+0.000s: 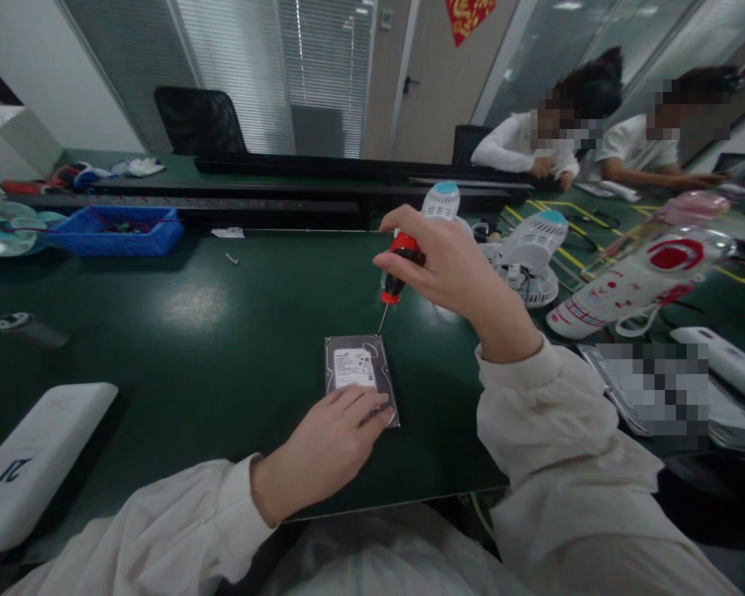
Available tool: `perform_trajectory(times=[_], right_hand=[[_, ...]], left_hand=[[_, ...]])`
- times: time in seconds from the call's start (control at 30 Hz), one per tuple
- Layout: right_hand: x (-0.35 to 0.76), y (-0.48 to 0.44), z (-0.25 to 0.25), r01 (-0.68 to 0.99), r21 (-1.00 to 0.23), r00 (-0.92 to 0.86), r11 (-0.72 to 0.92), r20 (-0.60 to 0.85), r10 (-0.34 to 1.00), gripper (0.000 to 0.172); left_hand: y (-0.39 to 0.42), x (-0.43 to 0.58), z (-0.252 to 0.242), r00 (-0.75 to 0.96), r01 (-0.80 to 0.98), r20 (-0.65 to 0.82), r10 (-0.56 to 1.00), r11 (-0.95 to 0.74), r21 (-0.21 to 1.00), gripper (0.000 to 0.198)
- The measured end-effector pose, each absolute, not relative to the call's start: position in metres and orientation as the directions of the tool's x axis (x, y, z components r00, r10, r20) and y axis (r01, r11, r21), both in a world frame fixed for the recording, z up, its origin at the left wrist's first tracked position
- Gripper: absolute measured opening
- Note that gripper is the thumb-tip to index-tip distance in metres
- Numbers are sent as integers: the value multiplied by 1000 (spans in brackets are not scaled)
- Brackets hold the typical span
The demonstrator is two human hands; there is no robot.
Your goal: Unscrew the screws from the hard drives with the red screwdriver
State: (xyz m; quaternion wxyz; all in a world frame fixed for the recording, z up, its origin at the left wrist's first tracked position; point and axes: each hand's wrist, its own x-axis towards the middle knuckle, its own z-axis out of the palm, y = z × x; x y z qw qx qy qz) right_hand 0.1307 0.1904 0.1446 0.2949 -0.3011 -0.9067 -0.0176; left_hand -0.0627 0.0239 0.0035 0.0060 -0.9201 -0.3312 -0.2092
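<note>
A hard drive [382,364] with a white label lies flat on the green tabletop in front of me. My left hand [329,439] rests over its near part, the fingers reaching across to the right edge and holding it down; the thumb is hidden. A red and black screwdriver [394,285] is gripped by its handle in my right hand [450,261]. It stands tilted, with its thin shaft pointing down to the far right corner of the drive. Whether the tip sits in a screw there is too small to tell.
White fans [527,248] and a white-and-red bottle [627,285] stand at right. A white power bank [43,463] and a metal cylinder [31,329] lie at left. Farther back are a blue bin [117,236] and a small screw-like piece [232,259]. Two people sit at back right.
</note>
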Motion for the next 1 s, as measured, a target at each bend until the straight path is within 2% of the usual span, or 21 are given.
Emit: perform_trajectory(times=[0.1, 0.2, 0.3, 0.4, 0.47, 0.53, 0.67, 0.77, 0.87, 1.0], right_hand=[[133, 187, 147, 518, -171, -676, 838, 519, 524, 29], [136, 187, 149, 467, -225, -707, 855, 486, 514, 33], [135, 188, 150, 557, -184, -656, 810, 501, 565, 26], [133, 186, 152, 696, -102, -569, 711, 525, 633, 38], [133, 184, 153, 730, -75, -553, 680, 519, 651, 41], [134, 182, 154, 698, -93, -582, 710, 504, 638, 43], [135, 181, 154, 565, -217, -646, 796, 485, 590, 48], [132, 183, 153, 618, -184, -601, 764, 516, 610, 39], [130, 184, 152, 678, -125, -570, 724, 532, 626, 40], [132, 183, 151, 622, -181, -588, 762, 534, 607, 40]], left_hand=[[24, -63, 3, 693, 611, 390, 607, -781, 130, 34], [25, -63, 3, 694, 608, 395, 602, -784, 127, 34], [25, -62, 4, 694, 610, 391, 605, -782, 128, 34], [25, -62, 4, 692, 611, 391, 607, -781, 129, 34], [25, -62, 4, 689, 613, 397, 606, -780, 127, 33], [25, -62, 3, 690, 612, 398, 605, -781, 125, 33], [25, -63, 3, 697, 610, 384, 606, -782, 127, 34], [25, -62, 4, 694, 611, 382, 611, -780, 137, 34], [24, -62, 4, 694, 612, 377, 613, -779, 141, 34], [24, -63, 4, 699, 612, 370, 612, -780, 132, 34]])
